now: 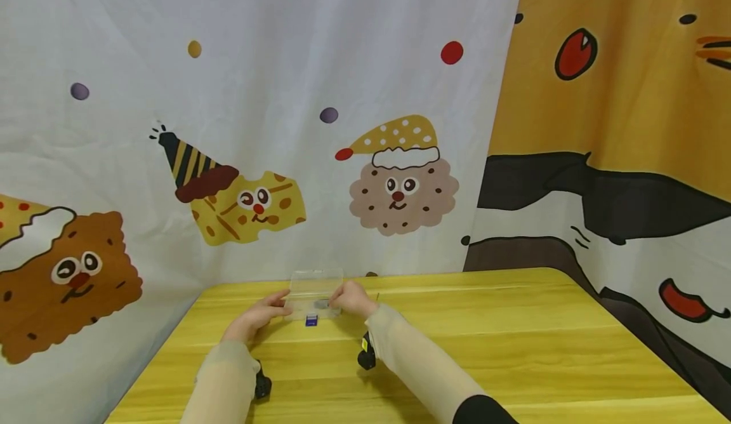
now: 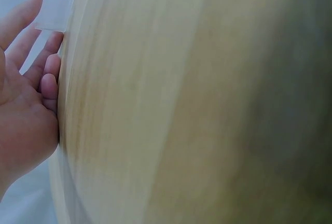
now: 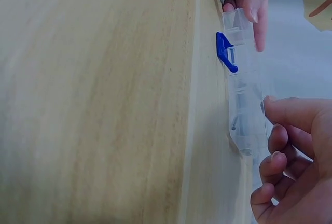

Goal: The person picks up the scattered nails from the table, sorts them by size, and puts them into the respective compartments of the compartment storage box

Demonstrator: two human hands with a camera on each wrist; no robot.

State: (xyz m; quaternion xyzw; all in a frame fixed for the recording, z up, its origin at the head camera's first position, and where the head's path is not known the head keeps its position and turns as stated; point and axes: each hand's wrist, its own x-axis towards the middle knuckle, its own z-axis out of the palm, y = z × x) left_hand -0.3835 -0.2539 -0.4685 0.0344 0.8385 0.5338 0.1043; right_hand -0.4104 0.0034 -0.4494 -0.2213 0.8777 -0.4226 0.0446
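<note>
A clear plastic compartment box (image 1: 297, 311) with a blue latch (image 1: 311, 320) at its front lies near the table's back edge. Its transparent lid (image 1: 316, 279) stands raised at the back. My left hand (image 1: 259, 317) is at the box's left end, thumb and index finger extended along it and touching it; the other fingers bend loosely by the table in the left wrist view. At the right side, my right hand (image 1: 353, 299) pinches a small grey piece (image 1: 322, 304) over the box. In the right wrist view its lower fingers (image 3: 272, 164) are curled.
Under the box is a yellow wood-grain table (image 1: 514, 335). Behind it hangs a white curtain (image 1: 257, 62) printed with cartoon snacks. Dark wrist cameras (image 1: 367, 352) sit below both forearms, close to the tabletop.
</note>
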